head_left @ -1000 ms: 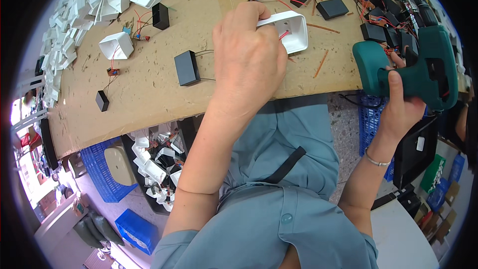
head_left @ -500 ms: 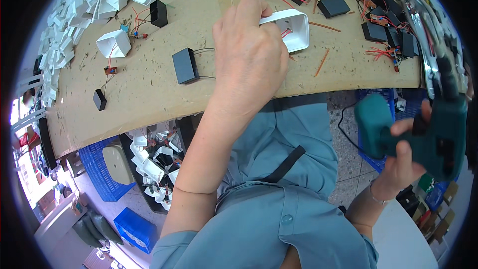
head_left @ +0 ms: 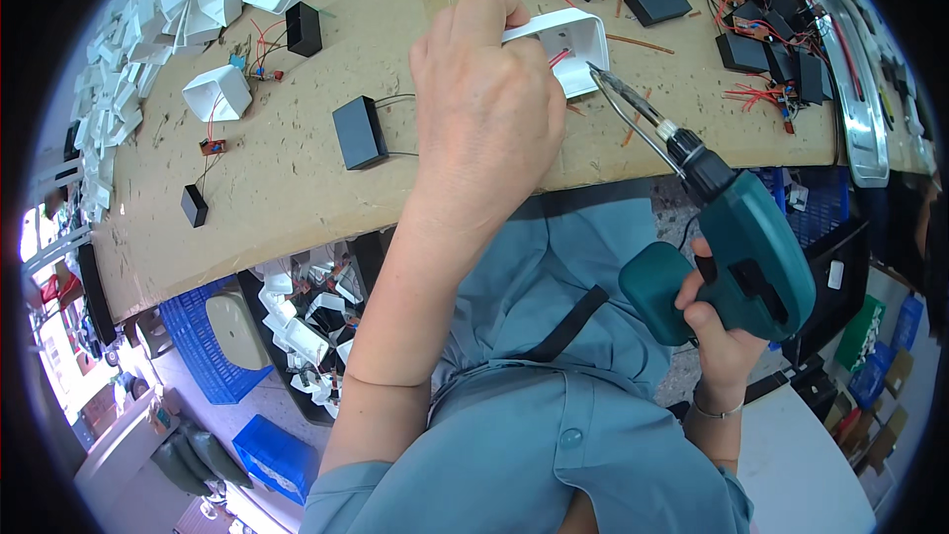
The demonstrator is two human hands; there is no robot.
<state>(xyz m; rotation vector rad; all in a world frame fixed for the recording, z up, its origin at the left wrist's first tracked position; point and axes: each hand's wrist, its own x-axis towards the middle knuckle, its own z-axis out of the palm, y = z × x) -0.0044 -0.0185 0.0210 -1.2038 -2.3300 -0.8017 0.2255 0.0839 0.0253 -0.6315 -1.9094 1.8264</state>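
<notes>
My left hand is closed on the rim of a white plastic housing lying on its side over the table. Red wires show inside the housing; the fingertips are hidden behind the hand. Wrapped round the handle of a green soldering gun is my right hand. The gun's metal tip, with a thin tube alongside, points to the housing's open side; I cannot tell whether it touches. A flat black box with two dark wires lies left of my left wrist.
Another white housing with wired parts lies at left, below a heap of white housings. Black boxes and red wires crowd the right, beside a metal tray. A bin of white parts stands under the cardboard-covered table.
My right hand has brought the soldering gun leftward from the right side, and its tip is now at the housing. My left hand keeps its hold, shifted slightly in view.
</notes>
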